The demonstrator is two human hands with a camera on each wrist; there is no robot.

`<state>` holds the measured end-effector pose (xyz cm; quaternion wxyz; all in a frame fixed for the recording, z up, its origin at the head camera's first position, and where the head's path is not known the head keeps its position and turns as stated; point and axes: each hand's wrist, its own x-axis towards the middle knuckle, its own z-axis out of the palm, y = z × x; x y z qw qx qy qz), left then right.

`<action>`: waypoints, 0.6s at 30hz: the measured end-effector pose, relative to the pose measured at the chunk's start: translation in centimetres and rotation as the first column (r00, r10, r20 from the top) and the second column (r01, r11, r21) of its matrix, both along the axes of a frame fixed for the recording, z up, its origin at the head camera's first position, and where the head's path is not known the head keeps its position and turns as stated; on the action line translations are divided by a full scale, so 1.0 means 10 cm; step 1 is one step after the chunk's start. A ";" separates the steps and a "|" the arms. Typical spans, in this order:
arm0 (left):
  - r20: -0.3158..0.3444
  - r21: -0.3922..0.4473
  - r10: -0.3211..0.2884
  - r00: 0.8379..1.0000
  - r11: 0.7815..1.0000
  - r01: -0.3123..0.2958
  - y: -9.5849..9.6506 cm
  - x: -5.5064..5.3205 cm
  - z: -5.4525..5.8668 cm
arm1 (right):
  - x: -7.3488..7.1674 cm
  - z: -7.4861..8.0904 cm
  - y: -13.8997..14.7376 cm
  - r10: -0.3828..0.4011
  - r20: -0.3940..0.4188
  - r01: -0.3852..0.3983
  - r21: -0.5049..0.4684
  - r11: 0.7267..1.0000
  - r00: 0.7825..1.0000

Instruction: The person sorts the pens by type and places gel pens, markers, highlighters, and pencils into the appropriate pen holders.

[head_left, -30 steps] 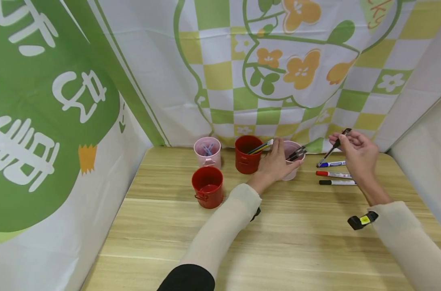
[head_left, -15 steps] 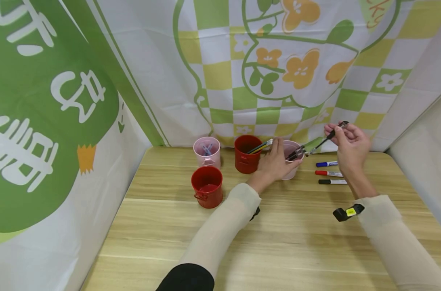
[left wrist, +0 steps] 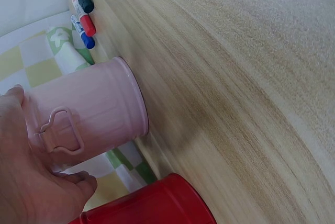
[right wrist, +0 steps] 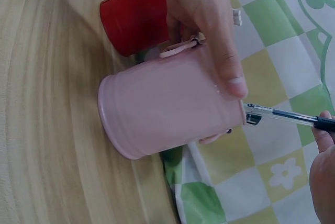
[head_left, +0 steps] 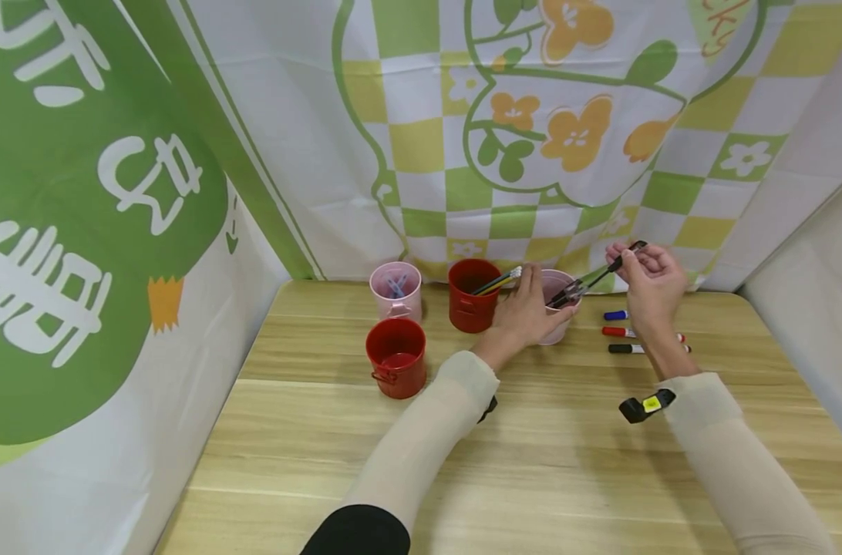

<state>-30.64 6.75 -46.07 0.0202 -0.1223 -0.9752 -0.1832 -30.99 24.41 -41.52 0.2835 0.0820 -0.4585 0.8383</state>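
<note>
My left hand [head_left: 521, 316] holds the right-hand pink bucket [head_left: 553, 333] at its rim, the thumb along the near side. Dark pens [head_left: 565, 294] lean inside that bucket. Between thumb and fingers, my right hand [head_left: 651, 291] pinches a clear-barrelled pen with a black grip [right wrist: 293, 116], tilted down to the left. In the right wrist view the pen's far end is right at the bucket's rim. The left wrist view shows the pink bucket [left wrist: 94, 111] standing upright on the table, its handle toward the left palm.
Left of the hands, a red bucket [head_left: 466, 312] holds pencils [head_left: 500, 281]. Another pink bucket [head_left: 386, 297] has light blue items in it, with a red bucket [head_left: 400, 378] in front. Blue [head_left: 614, 315], red [head_left: 617, 331] and black [head_left: 624, 348] markers lie by my right wrist.
My right hand has moved left with the pen, from over the markers to the pink bucket's rim. The left hand keeps its hold on the bucket.
</note>
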 end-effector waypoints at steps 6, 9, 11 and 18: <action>-0.003 0.013 0.001 1.000 1.000 -0.001 0.00 -0.01 0.00 | 0.00 -0.08 -0.01 0.000 0.019 -0.001 0.033 0.999 1.000; -0.006 0.010 0.003 1.000 1.000 -0.003 0.00 -0.01 -0.01 | 0.00 -0.12 -0.01 -0.005 0.036 0.003 0.073 0.997 0.999; -0.010 0.007 0.003 1.000 1.000 -0.003 0.01 -0.02 -0.02 | 0.00 -0.14 -0.01 0.000 0.030 -0.003 0.079 0.997 1.000; -0.025 0.003 0.007 1.000 1.000 -0.007 0.01 -0.03 -0.02 | 0.00 -0.24 -0.03 0.000 0.024 -0.003 0.124 0.992 1.000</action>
